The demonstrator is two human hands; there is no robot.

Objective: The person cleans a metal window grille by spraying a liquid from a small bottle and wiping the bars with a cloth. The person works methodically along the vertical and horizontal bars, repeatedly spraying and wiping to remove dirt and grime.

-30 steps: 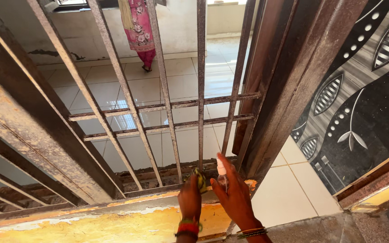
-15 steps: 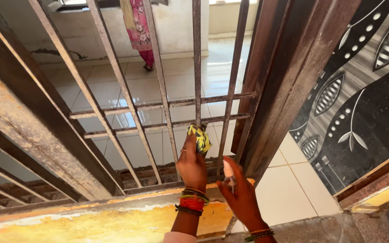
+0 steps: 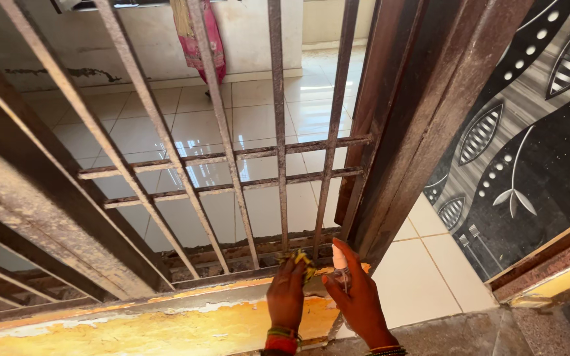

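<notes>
You had a yellow-and-green patterned cloth (image 3: 301,258) and a clear spray bottle (image 3: 340,264) with a pale orange top. The grille bars (image 3: 278,132) were rusty brown, the sill (image 3: 166,326) flaking yellow, the floor tiles (image 3: 258,118) white, the door panel (image 3: 529,145) black with silver leaf patterns.

- A home's entrance is shown, viewed from inside a doorway.
- A rusted metal grille gate (image 3: 232,158) with upright bars and two crossbars is set across the opening.
- A dark door panel (image 3: 529,132) patterned with leaf shapes is seen at the right.
- Glossy pale floor tiles (image 3: 258,118) are laid beyond the bars.
- A weathered threshold with flaking yellow paint (image 3: 166,329) is seen below.
- A pink flowered garment (image 3: 196,36) is visible in the outer passage.
</notes>
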